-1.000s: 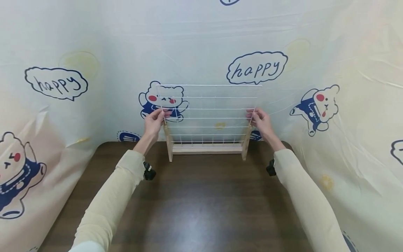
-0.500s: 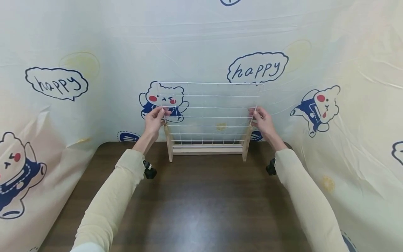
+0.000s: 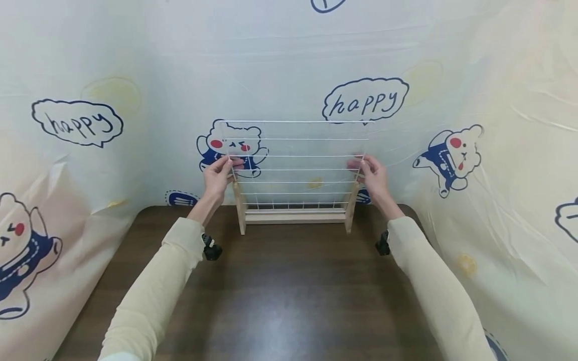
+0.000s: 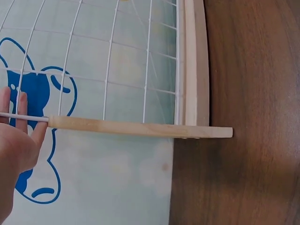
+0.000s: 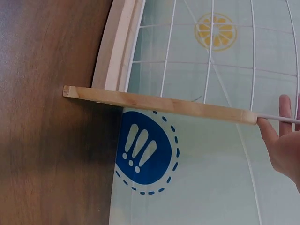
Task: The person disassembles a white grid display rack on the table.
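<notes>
A white wire grid [image 3: 293, 156] stands upright in a pale wooden stand [image 3: 295, 218] at the back of the table. My left hand [image 3: 217, 175] pinches the grid's left side wire between thumb and fingers, just above the stand's left wooden leg [image 4: 112, 126]. On the opposite side, my right hand [image 3: 375, 175] holds the right side wire just above the right wooden leg [image 5: 178, 105]. Both wrist views show only part of each hand, at the frame's edge, with fingers behind the wires.
The dark brown table [image 3: 280, 286] spreads in front of the stand. A pale cloth [image 3: 271, 65] printed with bears and "happy" bubbles hangs close behind the grid and along both sides.
The grid's top bar rose slightly about half a second ago and now looks level again. Both hands keep their hold on the side wires. The head view has shifted a little.
</notes>
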### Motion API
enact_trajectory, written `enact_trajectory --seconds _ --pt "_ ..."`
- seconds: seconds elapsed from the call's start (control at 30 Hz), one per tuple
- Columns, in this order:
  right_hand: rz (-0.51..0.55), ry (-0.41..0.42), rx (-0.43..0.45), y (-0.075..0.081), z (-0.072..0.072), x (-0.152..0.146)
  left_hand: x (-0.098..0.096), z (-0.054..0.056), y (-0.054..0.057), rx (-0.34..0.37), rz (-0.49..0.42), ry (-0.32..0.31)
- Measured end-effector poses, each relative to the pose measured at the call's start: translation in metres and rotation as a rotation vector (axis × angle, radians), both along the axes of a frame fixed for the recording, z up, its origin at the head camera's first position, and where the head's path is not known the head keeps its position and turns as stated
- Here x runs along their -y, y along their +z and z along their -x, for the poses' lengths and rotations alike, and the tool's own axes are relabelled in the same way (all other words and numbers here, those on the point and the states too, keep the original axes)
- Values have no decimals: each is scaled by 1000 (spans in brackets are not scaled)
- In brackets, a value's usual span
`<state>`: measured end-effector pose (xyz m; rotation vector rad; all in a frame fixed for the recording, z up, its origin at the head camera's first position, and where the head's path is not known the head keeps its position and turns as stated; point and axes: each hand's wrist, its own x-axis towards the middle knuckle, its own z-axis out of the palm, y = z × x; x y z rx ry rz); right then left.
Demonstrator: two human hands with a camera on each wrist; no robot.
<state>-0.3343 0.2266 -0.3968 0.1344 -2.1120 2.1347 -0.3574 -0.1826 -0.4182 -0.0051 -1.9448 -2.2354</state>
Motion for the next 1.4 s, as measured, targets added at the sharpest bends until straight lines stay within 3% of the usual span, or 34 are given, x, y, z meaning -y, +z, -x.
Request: enact_trajectory --seconds 0.33,0.8,1.07,1.4 --pt "10 -81 -139 -6 0 8 -9 -1 1 -14 -13 100" --pt "60 -166 -196 -10 2 11 -11 -1 3 -18 4 107" --pt "37 -146 -216 -7 -1 13 -5 -6 5 -30 27 103" --pt "47 -153 -224 -1 -1 13 -2 -7 15 -52 98 93"
